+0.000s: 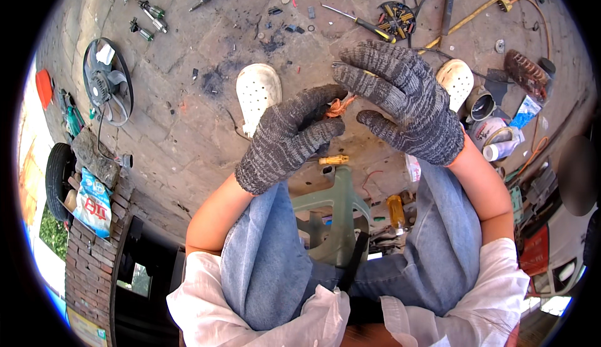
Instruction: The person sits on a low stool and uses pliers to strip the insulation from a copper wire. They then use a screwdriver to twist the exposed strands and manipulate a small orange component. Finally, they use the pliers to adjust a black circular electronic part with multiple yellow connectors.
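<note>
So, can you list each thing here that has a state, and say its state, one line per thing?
left hand: gloved, fingers closed on a small orange piece
right hand: gloved, fingers spread open, holding nothing visible
fan: lying flat on the ground
yellow-handled screwdriver: lying on the ground, untouched
green stool: upright between the knees

Paved floor (188, 128): fan (107, 86), screwdrivers (360, 22), yellow cable (482, 9), scattered small parts
</note>
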`<state>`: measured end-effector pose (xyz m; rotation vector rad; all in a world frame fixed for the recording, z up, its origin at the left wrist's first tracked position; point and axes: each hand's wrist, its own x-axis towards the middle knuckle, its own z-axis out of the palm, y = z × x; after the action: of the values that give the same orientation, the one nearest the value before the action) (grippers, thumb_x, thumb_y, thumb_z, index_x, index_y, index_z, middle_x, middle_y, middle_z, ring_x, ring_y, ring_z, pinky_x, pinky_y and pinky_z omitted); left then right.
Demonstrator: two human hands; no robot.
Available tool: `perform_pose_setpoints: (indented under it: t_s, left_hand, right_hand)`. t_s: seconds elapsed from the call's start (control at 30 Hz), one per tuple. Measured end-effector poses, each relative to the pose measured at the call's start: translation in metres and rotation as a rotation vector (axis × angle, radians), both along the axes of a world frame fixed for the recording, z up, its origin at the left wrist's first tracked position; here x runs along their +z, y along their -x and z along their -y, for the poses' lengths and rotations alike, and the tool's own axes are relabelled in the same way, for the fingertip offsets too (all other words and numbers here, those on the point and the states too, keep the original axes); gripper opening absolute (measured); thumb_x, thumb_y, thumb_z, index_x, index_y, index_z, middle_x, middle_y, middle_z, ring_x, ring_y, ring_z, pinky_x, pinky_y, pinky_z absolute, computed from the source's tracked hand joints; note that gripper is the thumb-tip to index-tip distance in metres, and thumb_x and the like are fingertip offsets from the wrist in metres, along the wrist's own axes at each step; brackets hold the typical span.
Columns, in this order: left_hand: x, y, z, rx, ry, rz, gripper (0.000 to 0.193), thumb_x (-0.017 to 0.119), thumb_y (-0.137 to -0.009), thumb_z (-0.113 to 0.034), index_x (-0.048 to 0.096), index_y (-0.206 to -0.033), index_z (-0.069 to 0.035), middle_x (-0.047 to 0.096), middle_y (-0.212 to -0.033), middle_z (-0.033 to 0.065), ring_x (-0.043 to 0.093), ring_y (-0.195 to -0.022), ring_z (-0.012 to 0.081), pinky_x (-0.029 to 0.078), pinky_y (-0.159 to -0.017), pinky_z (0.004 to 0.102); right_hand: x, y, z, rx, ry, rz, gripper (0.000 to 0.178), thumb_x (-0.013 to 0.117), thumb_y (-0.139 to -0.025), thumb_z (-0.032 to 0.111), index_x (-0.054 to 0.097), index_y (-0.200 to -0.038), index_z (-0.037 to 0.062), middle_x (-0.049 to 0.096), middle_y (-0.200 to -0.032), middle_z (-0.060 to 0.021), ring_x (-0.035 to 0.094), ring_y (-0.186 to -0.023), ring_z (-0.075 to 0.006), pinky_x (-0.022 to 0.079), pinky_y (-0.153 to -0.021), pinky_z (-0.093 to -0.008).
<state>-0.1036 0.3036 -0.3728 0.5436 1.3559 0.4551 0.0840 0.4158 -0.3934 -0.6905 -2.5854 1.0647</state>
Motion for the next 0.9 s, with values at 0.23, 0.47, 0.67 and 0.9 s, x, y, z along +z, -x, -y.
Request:
perform_pose_setpoints:
  t_s: [0.23,0.47,0.67,0.9]
  left_hand:
    - [0.009,0.001,-0.002,0.42,0.19,0.371,0.04,0.066,-0.083,-0.009,0.052,-0.119,0.002,0.065,-0.097,0.0118,0.065,-0.081,0.0171,0.054,-0.072,0.0291]
    - [0.008,0.003,-0.001,0.701,0.243,0.427,0.029,0.063,-0.085,-0.008,0.055,-0.111,0.001,0.065,-0.094,0.0105,0.065,-0.08,0.0186,0.055,-0.071,0.0291]
    - [0.003,0.0,0.005,0.731,0.123,0.318,0.022,0.062,-0.085,-0.007,0.058,-0.105,0.0,0.064,-0.095,0.0111,0.065,-0.08,0.0174,0.056,-0.069,0.0298]
    - [-0.002,-0.002,0.009,0.729,-0.099,0.285,0.022,0.064,-0.083,-0.004,0.059,-0.104,0.002,0.065,-0.096,0.0119,0.065,-0.081,0.0181,0.055,-0.065,0.0273]
  right_hand:
    - [0.003,-0.008,0.005,0.181,-0.244,0.054,0.039,0.056,-0.074,0.017,0.062,-0.112,0.0161,0.061,-0.105,-0.0041,0.058,-0.096,-0.0225,0.047,-0.078,-0.0374]
    - [0.004,-0.008,0.018,0.089,-0.292,0.177,0.036,0.057,-0.074,0.02,0.063,-0.108,0.0127,0.061,-0.097,-0.0076,0.058,-0.088,-0.025,0.046,-0.074,-0.0402]
    - [0.008,0.006,0.03,0.042,0.085,0.232,0.019,0.06,-0.085,0.024,0.065,-0.094,0.0078,0.061,-0.08,-0.006,0.058,-0.071,-0.0199,0.045,-0.061,-0.0343]
    - [-0.009,-0.003,0.034,0.058,1.58,-0.012,0.032,0.046,-0.093,0.008,0.055,-0.123,0.0071,0.062,-0.106,-0.0126,0.062,-0.093,-0.0207,0.051,-0.079,-0.0332]
